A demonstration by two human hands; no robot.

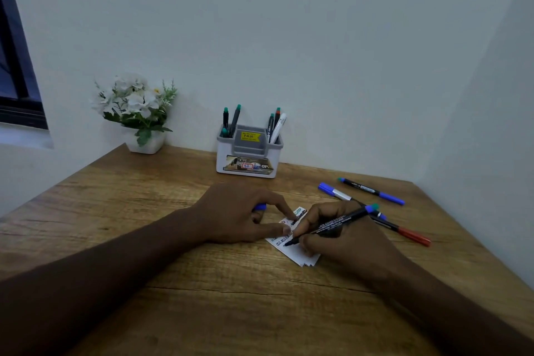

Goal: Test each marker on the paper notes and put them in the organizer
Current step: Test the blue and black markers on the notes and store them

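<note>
Item: black marker [332, 224], gripped in right hand [344, 235], tip on paper notes [291, 243] at table [144, 269] centre. Left hand [239, 212] pins the notes with fingertips, blue cap [260, 206] curled inside. Organizer [248, 153] stands behind, well apart. Advice: light strokes on blank space, notes held flat.

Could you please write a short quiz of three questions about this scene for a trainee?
1. True or false: the right hand holds a marker with its tip on the notes.
2. What does the left hand grip? A) a blue cap B) a red marker C) a flower
3. How many markers lie loose on the table, right of the hands?

Key: 1 true; 2 A; 3 three.
</note>
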